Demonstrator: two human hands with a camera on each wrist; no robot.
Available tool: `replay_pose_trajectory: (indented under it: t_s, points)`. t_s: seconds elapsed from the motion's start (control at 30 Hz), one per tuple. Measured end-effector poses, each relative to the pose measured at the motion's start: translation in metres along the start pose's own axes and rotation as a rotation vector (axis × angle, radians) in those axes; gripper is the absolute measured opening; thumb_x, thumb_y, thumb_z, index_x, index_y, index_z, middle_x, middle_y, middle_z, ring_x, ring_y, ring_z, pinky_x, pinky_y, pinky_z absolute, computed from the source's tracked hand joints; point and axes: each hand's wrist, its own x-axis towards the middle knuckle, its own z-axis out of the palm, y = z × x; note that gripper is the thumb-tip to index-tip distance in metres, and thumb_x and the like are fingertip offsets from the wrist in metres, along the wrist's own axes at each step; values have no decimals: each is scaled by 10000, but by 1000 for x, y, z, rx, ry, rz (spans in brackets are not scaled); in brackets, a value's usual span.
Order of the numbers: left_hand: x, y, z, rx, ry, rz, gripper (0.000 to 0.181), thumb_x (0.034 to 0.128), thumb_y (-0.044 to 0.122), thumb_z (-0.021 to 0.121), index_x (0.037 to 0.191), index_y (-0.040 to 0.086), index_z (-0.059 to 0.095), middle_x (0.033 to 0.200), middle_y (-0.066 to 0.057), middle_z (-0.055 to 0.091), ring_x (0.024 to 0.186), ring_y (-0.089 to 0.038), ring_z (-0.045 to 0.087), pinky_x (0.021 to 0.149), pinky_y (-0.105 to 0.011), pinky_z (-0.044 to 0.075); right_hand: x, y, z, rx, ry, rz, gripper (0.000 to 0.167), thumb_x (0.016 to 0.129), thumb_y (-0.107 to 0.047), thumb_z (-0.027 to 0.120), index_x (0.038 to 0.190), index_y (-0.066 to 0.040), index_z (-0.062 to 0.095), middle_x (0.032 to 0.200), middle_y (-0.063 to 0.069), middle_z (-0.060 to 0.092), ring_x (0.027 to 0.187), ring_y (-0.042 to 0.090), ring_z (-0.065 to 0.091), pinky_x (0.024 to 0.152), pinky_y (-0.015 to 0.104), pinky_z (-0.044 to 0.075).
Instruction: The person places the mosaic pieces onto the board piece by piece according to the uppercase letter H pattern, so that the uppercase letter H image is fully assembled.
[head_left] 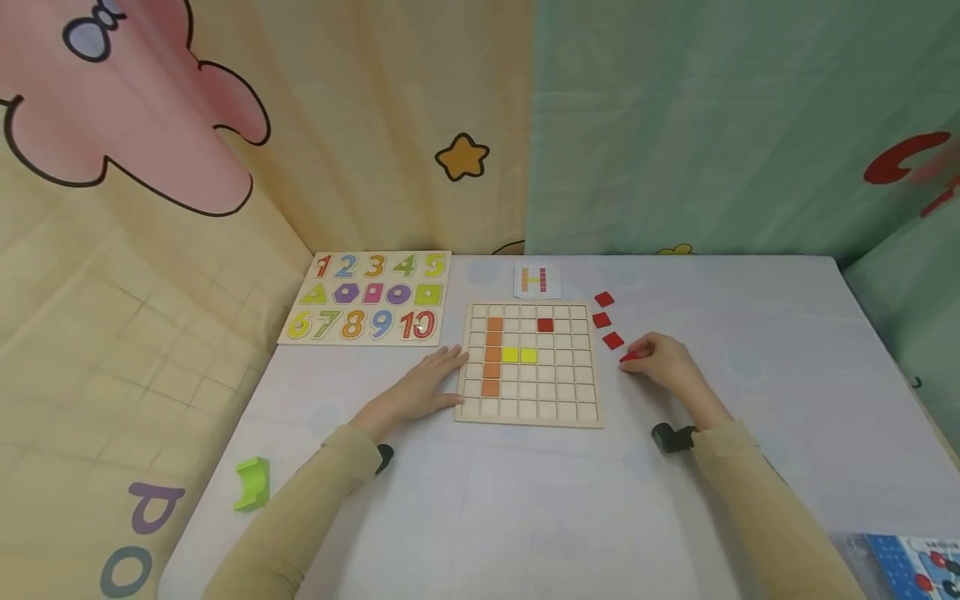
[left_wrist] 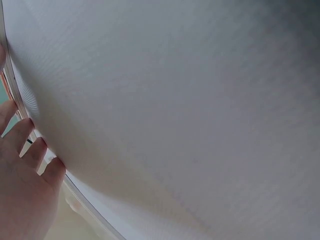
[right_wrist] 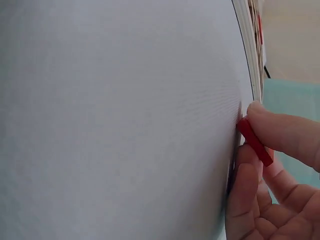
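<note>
A wooden grid board (head_left: 528,412) lies on the table, with an orange column of tiles (head_left: 492,354), two yellow tiles (head_left: 519,356) and one red tile (head_left: 545,325) in its cells. My left hand (head_left: 416,387) touches the board's left edge with fingers spread; the left wrist view shows those fingertips (left_wrist: 55,167) along the rim. To the right of the board, my right hand (head_left: 663,364) pinches a red square tile (right_wrist: 255,142) between thumb and fingers, just above the tabletop. Three loose red tiles (head_left: 602,320) lie in a row beyond it.
Behind the board lies a small pattern card (head_left: 537,282). A wooden number-and-shape puzzle (head_left: 363,300) sits at the back left. A green curved block (head_left: 252,484) is near the left edge, and a blue printed package (head_left: 911,567) at the front right corner.
</note>
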Motion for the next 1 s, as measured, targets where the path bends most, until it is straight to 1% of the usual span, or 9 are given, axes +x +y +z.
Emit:
replay_pose_trajectory:
  t_s: [0.07,0.13,0.23,0.33,0.47,0.6,0.73,0.87,1.0]
  points:
    - [1,0,0,5,-6,-3,782,939,353,660,1572,144,252,1662,-76,140,1542,-310,67,1254,-507,107,1,0,0,5,-1,7,373,885,-226,734,1127,15,584,1041,189,633,915,292,565,752,323,500]
    - [1,0,-1,8,-7,-3,785,936,355,664,1572,144,253,1662,-74,141,1543,-307,67,1255,-503,106,3,-1,0,27,3,-2,369,886,-250,735,1118,1,596,1015,169,654,906,274,570,732,285,488]
    - [2,0,-1,10,-3,1,785,933,351,668,1569,137,260,1660,-83,150,1541,-313,75,1253,-509,110,6,-8,2,94,9,-51,361,886,-253,737,1111,1,616,988,155,680,898,250,587,701,228,476]
    - [2,0,0,12,2,7,785,931,343,672,1566,124,265,1656,-98,157,1539,-322,82,1251,-514,114,9,-20,5,167,-6,-97,345,895,-225,729,1125,8,621,1019,160,677,922,241,594,706,188,490]
    - [0,0,0,2,6,7,779,931,327,675,1562,115,272,1655,-106,159,1536,-331,87,1247,-526,120,14,-40,13,217,-48,-120,331,915,-198,706,1158,7,614,1091,175,653,978,254,590,764,201,524]
    - [1,0,1,-3,-3,-12,782,932,342,672,1568,138,264,1661,-78,142,1542,-307,71,1251,-516,113,20,-58,24,198,-59,-152,299,915,-188,705,1134,2,631,1106,192,671,1011,285,611,810,266,528]
    - [2,0,1,3,0,-8,785,930,342,673,1567,130,264,1660,-84,143,1542,-305,72,1256,-499,104,25,-72,33,151,-53,-193,243,911,-181,709,1085,-19,655,1095,190,695,1012,300,628,833,320,523]
    - [2,0,1,-2,9,9,783,925,320,682,1559,102,277,1653,-113,161,1537,-331,88,1253,-507,109,31,-82,39,112,-52,-206,189,911,-182,710,1045,-55,671,1076,160,692,983,275,603,838,327,509]
    - [2,0,1,0,8,5,786,924,327,683,1560,108,277,1654,-106,162,1537,-325,90,1253,-506,114,36,-86,44,69,-68,-230,150,903,-177,718,999,-65,691,1037,137,688,941,258,576,811,321,494]
